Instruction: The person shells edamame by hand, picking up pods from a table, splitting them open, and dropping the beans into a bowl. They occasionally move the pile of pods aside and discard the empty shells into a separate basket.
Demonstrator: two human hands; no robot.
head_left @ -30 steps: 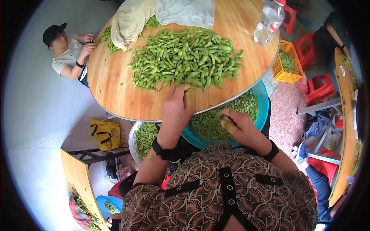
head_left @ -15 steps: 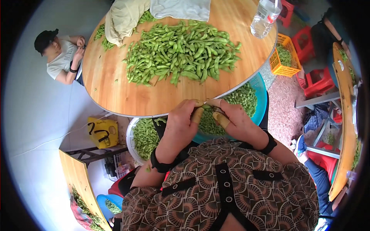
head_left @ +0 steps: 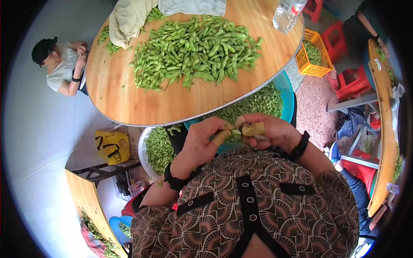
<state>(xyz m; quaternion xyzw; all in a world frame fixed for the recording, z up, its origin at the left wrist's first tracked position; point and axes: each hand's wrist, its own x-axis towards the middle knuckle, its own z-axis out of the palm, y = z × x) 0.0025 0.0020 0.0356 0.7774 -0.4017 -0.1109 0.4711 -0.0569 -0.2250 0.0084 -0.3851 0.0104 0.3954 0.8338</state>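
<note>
We had the left hand (head_left: 202,136) nearly closed, thumb and finger pinching a small green pod (head_left: 235,132). The right hand (head_left: 275,132) was curled in, thumb and finger on the pod's other side; we couldn't tell if it held anything else. Below sat a teal basin (head_left: 289,96) of green pieces, white basket (head_left: 142,149) to its left. Beyond, we noted a pod pile (head_left: 195,51) on the wooden table (head_left: 114,99), bottle (head_left: 285,19) at upper right, orange crate (head_left: 310,69) past the edge.
</note>
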